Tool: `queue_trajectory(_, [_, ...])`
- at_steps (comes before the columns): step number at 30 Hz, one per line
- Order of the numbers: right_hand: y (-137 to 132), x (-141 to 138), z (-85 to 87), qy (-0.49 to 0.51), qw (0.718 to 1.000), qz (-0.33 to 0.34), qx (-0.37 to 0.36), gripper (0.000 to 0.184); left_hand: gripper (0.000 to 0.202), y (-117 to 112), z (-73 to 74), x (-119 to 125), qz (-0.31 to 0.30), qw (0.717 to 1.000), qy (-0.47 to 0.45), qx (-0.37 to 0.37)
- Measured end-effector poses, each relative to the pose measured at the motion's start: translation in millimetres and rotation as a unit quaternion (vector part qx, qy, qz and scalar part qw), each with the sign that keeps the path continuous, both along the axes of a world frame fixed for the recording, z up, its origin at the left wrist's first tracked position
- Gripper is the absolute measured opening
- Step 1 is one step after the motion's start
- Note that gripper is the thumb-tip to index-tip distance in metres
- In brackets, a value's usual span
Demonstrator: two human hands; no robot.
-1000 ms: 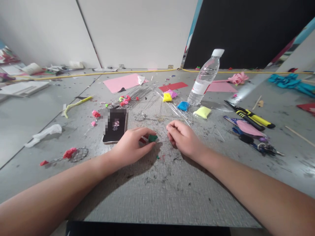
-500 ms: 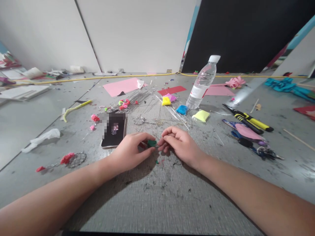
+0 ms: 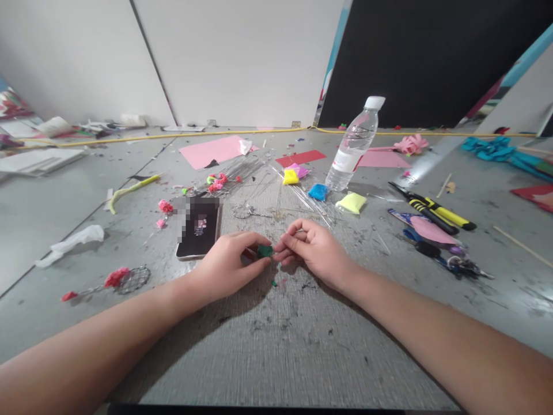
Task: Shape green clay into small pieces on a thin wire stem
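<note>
Near the middle of the table, my left hand [image 3: 233, 259] pinches a small dark green lump [image 3: 264, 251] between thumb and fingers; it looks like modelling clay, partly covered by the fingers. Facing it, my right hand [image 3: 311, 246] has its thumb and fingertips pressed together right beside the lump. Whatever those fingertips hold is too small to make out. Below the hands lies a tiny green scrap [image 3: 274, 283]. A phone [image 3: 199, 230] rests just behind my left hand. Beyond the hands is a twisted wire piece [image 3: 247, 212].
Behind my right hand stand a water bottle [image 3: 351, 150] and yellow [image 3: 291, 177], blue [image 3: 318, 192] and pale green [image 3: 351, 202] packets. Pliers [image 3: 436, 210] and keys [image 3: 469, 266] lie right. A wire racket shape [image 3: 135, 280] with red clay lies left. Loose wires [image 3: 242, 170] spread behind.
My right fingertips have moved slightly left, closer to the green lump, and closed together more. The left hand keeps its pinch. The whole view has shifted a little.
</note>
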State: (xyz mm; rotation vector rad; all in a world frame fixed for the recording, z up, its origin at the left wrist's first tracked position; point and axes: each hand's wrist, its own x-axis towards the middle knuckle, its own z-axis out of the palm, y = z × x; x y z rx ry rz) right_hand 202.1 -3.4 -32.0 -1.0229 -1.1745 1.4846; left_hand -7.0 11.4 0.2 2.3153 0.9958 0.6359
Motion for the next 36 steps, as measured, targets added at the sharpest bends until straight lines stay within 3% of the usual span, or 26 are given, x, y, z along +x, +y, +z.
queue_trajectory(6, [0,1,2.4,-0.046,0.998,-0.049,0.015,0.047,0.017,1,0.4,-2,-0.002,1.0,0.019,0.008])
queue_trajectory(12, [1,0,0.9,-0.068,0.996,-0.055,0.023,0.033,0.025,6,-9.7,-4,-0.021,0.993,0.024,0.116])
queue_trajectory(17, [1,-4,-3.5,-0.041,0.998,-0.04,0.024,0.031,0.034,9,-14.6,-6,0.004,0.987,0.057,0.153])
queue_trajectory(21, [0,-2,-5.4,-0.076,0.994,-0.052,0.053,0.024,0.026,5,-7.9,-5,0.036,0.987,0.018,0.155])
queue_trajectory(23, [-2,0,-2.7,-0.159,0.978,-0.069,0.117,0.02,0.019,1,-2.1,-3,0.04,0.992,-0.008,0.116])
queue_trajectory(28, [-10,2,6.3,-0.296,0.881,-0.087,0.357,0.016,0.019,-11,8.8,2,-0.002,0.999,-0.033,-0.012])
queue_trajectory(31, [-13,0,6.5,-0.3,0.863,-0.081,0.399,0.019,0.022,-15,9.7,5,0.012,0.992,-0.053,-0.117])
queue_trajectory(36, [-18,-2,7.7,-0.273,0.86,-0.118,0.415,0.02,0.024,-17,10.1,8,0.072,0.951,-0.114,-0.279])
